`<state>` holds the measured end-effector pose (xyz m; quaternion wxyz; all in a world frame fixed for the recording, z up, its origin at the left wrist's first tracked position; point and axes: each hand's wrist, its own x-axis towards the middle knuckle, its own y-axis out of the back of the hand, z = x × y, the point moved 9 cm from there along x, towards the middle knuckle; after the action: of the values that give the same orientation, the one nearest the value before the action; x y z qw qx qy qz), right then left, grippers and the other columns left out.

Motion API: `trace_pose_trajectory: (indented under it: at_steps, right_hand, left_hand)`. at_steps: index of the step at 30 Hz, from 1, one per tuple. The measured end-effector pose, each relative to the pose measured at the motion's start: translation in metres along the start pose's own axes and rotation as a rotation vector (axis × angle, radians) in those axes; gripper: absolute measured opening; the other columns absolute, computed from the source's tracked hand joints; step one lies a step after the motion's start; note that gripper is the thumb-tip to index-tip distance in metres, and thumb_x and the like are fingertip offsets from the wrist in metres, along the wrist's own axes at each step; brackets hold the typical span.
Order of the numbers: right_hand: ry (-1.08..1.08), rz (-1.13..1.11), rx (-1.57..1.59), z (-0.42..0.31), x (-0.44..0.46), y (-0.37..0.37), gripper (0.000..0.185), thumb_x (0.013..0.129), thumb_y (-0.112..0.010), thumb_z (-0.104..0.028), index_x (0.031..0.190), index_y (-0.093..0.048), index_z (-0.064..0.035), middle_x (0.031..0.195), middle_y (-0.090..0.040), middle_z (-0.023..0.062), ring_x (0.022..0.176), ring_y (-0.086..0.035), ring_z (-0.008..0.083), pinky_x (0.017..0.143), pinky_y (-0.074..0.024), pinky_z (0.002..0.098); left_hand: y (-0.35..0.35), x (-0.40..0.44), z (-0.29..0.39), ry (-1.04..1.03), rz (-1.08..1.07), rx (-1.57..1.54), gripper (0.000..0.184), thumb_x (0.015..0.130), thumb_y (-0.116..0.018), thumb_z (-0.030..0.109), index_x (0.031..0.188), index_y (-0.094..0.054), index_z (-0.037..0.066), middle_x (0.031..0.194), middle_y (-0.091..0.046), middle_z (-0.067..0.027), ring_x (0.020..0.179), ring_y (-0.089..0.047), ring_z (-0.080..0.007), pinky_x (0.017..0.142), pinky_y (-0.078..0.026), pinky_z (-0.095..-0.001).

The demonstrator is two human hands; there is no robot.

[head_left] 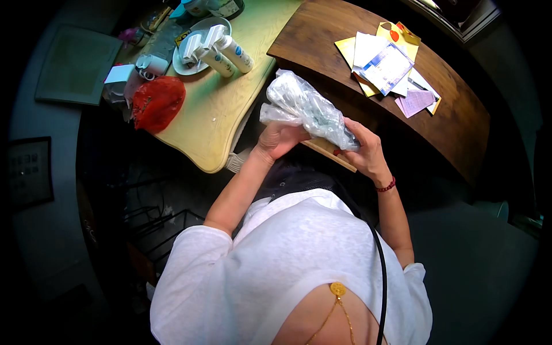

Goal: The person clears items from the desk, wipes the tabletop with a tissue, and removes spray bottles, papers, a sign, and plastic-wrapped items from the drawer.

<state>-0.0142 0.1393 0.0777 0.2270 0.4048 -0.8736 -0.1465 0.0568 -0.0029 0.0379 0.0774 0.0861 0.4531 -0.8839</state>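
Both my hands hold a crumpled clear plastic bag (310, 106) in front of my waist, with something inside that I cannot make out. My left hand (280, 140) grips its lower left side, the fingers partly hidden beneath the plastic. On the right end of the bag, my right hand (365, 148) closes with the thumb and fingers around its edge; a dark red bead bracelet is on that wrist. Under the bag shows the wooden edge of an open drawer (330, 156) in the brown desk (448, 123).
On the pale wooden table (215, 121) at left stand two white spray bottles (236, 53) by a plate (179, 66), a red plastic bag (160, 103) and a white mug (152, 64). Papers and envelopes (388, 68) lie on the brown desk. A black cable (381, 270) runs down my front.
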Motion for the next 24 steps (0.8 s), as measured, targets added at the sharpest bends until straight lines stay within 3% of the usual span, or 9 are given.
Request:
trace_pose_trajectory:
  at_steps: [2,5,9,13,15,17,19,20,24]
  right_hand:
    - [0.138,0.035,-0.269,-0.035,0.008,0.004,0.068,0.054,-0.076,0.001,0.117,-0.052,-0.002,0.108,-0.059,0.0153,0.091,-0.06,0.0301,0.079,-0.0486,0.0332]
    - [0.192,0.06,-0.414,-0.053,0.014,-0.007,0.071,0.053,-0.075,0.002,0.119,-0.05,-0.0027,0.108,-0.059,0.0155,0.091,-0.059,0.0308,0.079,-0.0484,0.0341]
    - [0.238,0.109,-0.427,-0.077,0.031,-0.023,0.079,0.052,-0.076,0.001,0.125,-0.046,-0.0046,0.115,-0.055,0.017,0.099,-0.056,0.0327,0.083,-0.0474,0.0342]
    - [0.025,0.13,-0.197,-0.057,0.049,-0.029,0.089,0.052,-0.079,-0.005,0.13,-0.038,-0.001,0.127,-0.044,0.0179,0.107,-0.053,0.032,0.089,-0.0451,0.0352]
    - [-0.132,-0.043,0.266,-0.027,0.053,-0.051,0.084,0.06,-0.079,-0.01,0.131,-0.036,0.0009,0.127,-0.045,0.0182,0.11,-0.051,0.026,0.089,-0.0437,0.0345]
    - [-0.15,-0.05,0.305,-0.023,0.055,-0.059,0.071,0.068,-0.076,-0.014,0.127,-0.04,0.003,0.119,-0.051,0.0148,0.104,-0.053,0.0189,0.084,-0.0457,0.0303]
    - [-0.494,-0.085,0.71,0.003,0.049,-0.088,0.058,0.071,-0.074,-0.014,0.12,-0.048,0.0036,0.102,-0.06,0.01,0.088,-0.058,0.0141,0.072,-0.048,0.0246]
    - [-0.497,-0.05,0.671,0.005,0.053,-0.093,0.041,0.075,-0.07,-0.014,0.11,-0.056,0.0022,0.089,-0.062,0.0051,0.073,-0.058,0.0092,0.062,-0.0469,0.0202]
    - [-0.598,-0.022,0.849,0.038,0.061,-0.145,0.029,0.077,-0.067,-0.016,0.099,-0.059,0.0012,0.084,-0.063,0.0049,0.066,-0.057,0.0094,0.056,-0.0466,0.0212]
  left_hand:
    - [-0.01,-0.01,0.01,0.003,-0.145,-0.008,0.058,0.075,-0.066,0.019,0.126,-0.04,0.013,0.121,-0.049,-0.0076,0.118,-0.044,-0.0253,0.097,-0.037,-0.0446]
    - [-0.011,-0.017,0.025,-0.032,-0.223,-0.152,0.06,0.076,-0.069,0.023,0.126,-0.039,0.011,0.121,-0.049,-0.0086,0.116,-0.046,-0.0251,0.099,-0.035,-0.0431]
    - [0.042,0.0,0.042,-0.074,0.056,-0.19,0.065,0.074,-0.072,0.027,0.128,-0.041,0.007,0.124,-0.049,-0.0096,0.117,-0.045,-0.0267,0.104,-0.031,-0.0416]
    - [0.059,-0.006,0.066,-0.109,0.077,-0.23,0.051,0.08,-0.067,0.026,0.122,-0.046,0.006,0.118,-0.054,-0.0085,0.112,-0.048,-0.0241,0.102,-0.033,-0.0405]
    - [0.064,-0.009,0.079,-0.124,0.063,-0.218,0.049,0.081,-0.066,0.026,0.121,-0.046,0.006,0.117,-0.055,-0.0082,0.111,-0.049,-0.0238,0.102,-0.034,-0.0404]
    - [0.072,-0.011,0.09,-0.145,0.053,-0.204,0.047,0.082,-0.065,0.026,0.12,-0.047,0.006,0.116,-0.055,-0.0079,0.111,-0.05,-0.0236,0.101,-0.035,-0.0403]
    - [0.084,-0.014,0.098,-0.136,0.082,-0.218,0.046,0.082,-0.065,0.026,0.12,-0.047,0.006,0.116,-0.056,-0.0079,0.11,-0.05,-0.0238,0.101,-0.035,-0.0401]
    - [0.093,-0.015,0.102,-0.152,0.139,-0.188,0.045,0.082,-0.064,0.026,0.119,-0.048,0.006,0.115,-0.056,-0.0085,0.11,-0.05,-0.0245,0.1,-0.036,-0.0407]
    - [0.127,-0.027,0.119,-0.175,0.177,-0.218,0.046,0.082,-0.065,0.027,0.119,-0.047,0.006,0.115,-0.056,-0.0093,0.11,-0.049,-0.0265,0.1,-0.035,-0.0433]
